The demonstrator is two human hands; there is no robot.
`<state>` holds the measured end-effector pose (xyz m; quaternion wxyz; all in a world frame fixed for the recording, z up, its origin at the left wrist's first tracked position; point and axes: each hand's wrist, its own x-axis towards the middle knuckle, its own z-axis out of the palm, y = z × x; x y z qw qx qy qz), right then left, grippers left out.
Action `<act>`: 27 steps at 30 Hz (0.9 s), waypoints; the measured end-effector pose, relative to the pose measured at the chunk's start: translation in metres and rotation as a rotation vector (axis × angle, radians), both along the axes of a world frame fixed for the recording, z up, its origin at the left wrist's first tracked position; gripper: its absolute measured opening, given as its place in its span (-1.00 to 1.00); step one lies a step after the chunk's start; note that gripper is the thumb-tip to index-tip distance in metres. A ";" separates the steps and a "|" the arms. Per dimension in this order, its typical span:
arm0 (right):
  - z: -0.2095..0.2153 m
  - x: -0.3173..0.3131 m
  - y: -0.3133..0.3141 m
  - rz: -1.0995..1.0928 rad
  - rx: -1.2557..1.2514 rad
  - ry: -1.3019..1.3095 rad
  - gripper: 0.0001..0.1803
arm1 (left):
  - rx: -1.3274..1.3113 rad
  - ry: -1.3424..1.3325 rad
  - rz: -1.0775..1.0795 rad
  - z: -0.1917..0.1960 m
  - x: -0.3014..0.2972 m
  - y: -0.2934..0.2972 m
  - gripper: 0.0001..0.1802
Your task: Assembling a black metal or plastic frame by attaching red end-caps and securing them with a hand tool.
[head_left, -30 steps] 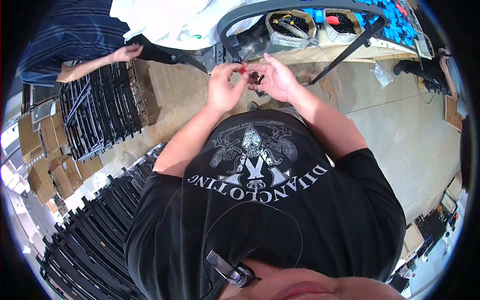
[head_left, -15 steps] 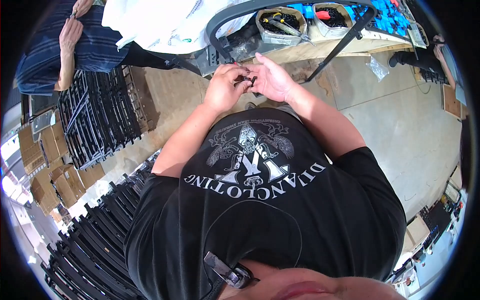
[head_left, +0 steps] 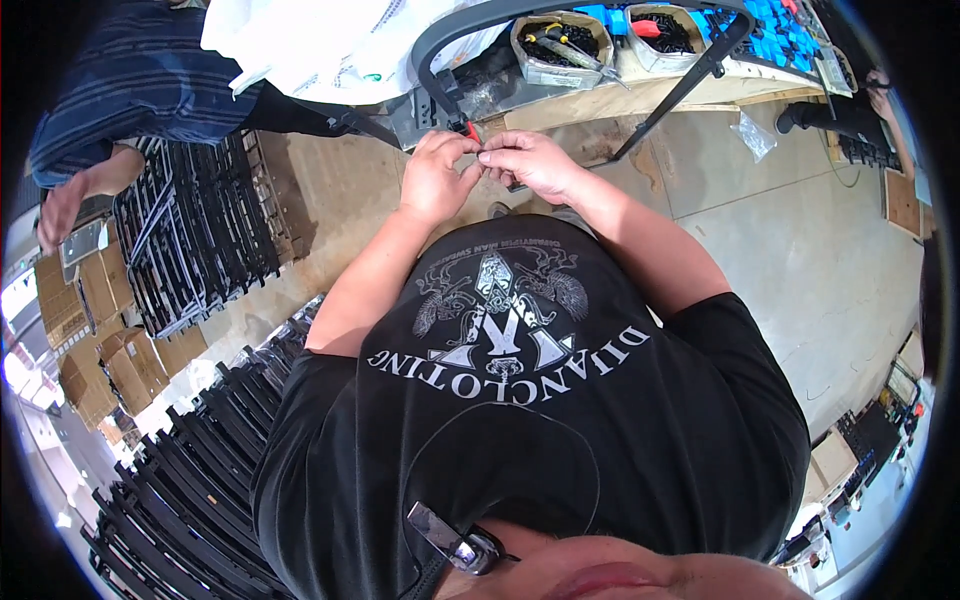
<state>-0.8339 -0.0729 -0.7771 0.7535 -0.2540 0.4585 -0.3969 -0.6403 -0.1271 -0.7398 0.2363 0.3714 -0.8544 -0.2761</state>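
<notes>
In front of my body, both hands meet at the lower left end of a black curved tubular frame [head_left: 590, 8]. My left hand [head_left: 432, 178] is closed with its fingers bent toward a small red piece [head_left: 473, 131] at the frame's end. Close beside it, my right hand [head_left: 535, 166] is closed in a pinch, thumb against fingers. Whatever lies between the fingertips of either hand is too small and covered to name.
Beyond the frame, a bench holds a box of black parts with yellow-handled pliers [head_left: 555, 38], another box [head_left: 668, 40] and blue parts [head_left: 775, 35]. White plastic sheeting [head_left: 300, 55] lies left. Black bars [head_left: 190, 230] are stacked at left. A person in a striped shirt [head_left: 150, 80] stands nearby.
My right hand has turned over and closed from an open palm that held small black pieces. My hands have drawn together. The other person's hand has swung down and left.
</notes>
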 end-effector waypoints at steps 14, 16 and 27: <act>-0.018 0.007 -0.025 -0.149 0.053 0.096 -0.75 | 0.308 0.053 0.396 -0.011 -0.002 -0.006 -0.78; -0.025 0.006 -0.035 -0.141 -0.002 0.096 -0.77 | 0.292 0.030 0.441 -0.014 -0.003 -0.015 -0.74; -0.044 0.012 -0.064 -0.101 -0.134 0.407 -0.73 | 0.274 -0.476 0.264 -0.019 -0.012 -0.038 -0.58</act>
